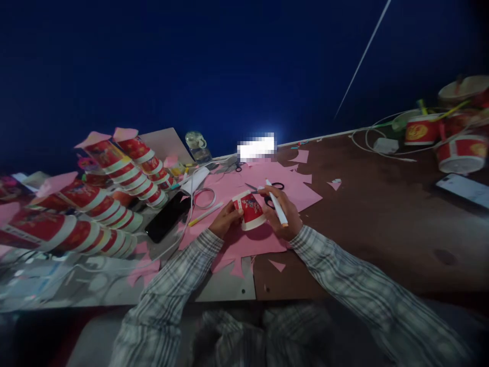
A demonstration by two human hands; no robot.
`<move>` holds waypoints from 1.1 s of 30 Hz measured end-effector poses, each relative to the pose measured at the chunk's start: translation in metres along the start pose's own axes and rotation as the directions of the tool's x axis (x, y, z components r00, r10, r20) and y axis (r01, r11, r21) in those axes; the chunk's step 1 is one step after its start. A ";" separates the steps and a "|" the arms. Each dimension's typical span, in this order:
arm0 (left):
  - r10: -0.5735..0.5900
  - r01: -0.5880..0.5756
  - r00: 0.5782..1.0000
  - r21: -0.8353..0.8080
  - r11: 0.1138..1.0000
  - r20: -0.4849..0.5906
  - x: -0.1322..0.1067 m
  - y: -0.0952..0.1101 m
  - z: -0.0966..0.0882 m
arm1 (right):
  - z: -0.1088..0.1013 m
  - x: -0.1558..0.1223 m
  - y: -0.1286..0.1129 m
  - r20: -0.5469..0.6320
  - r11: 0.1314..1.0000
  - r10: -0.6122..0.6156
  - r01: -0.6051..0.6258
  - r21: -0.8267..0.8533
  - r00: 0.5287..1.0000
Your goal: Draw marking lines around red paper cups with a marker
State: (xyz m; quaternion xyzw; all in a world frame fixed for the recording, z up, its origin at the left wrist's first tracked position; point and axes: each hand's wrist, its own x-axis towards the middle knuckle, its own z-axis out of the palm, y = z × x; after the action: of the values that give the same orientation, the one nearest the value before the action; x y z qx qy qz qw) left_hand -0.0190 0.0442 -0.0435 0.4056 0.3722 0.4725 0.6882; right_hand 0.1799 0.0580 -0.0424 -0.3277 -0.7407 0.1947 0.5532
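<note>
Left hand (226, 219) pinching a red paper cup (250, 211), right hand (289, 215) curled around a white marker (277, 206), cup between both hands, pink paper (244, 245) beneath them.

My left forearm (164, 295) slants up and inward from the lower left, my right forearm (355, 280) from the lower right, both in long plaid sleeves that reach the wrists. My two hands meet close together in front of me, a narrow space between them. My left hand (224, 220) is curled in a grip, its thumb on the inner side, toward the other hand. My right hand (286, 214) is bent at the knuckles in a pinching hold, its fingers pointing forward and toward the left.
</note>
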 end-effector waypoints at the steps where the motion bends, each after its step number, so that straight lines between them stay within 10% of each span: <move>1: 0.001 -0.001 1.000 -0.052 0.999 -0.003 0.000 -0.001 0.002 | 0.001 -0.001 -0.002 0.029 1.000 -0.014 0.014 -0.020 0.999; 33: 0.029 -0.022 0.997 -0.100 0.995 0.070 -0.009 -0.003 -0.005 | 0.007 -0.006 -0.017 0.168 0.995 -0.031 0.046 -0.090 0.985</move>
State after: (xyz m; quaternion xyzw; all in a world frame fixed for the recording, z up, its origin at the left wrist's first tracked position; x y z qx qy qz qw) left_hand -0.0253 0.0366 -0.0470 0.3922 0.3183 0.4846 0.7142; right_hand 0.1698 0.0424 -0.0371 -0.3213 -0.7989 0.1758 0.4771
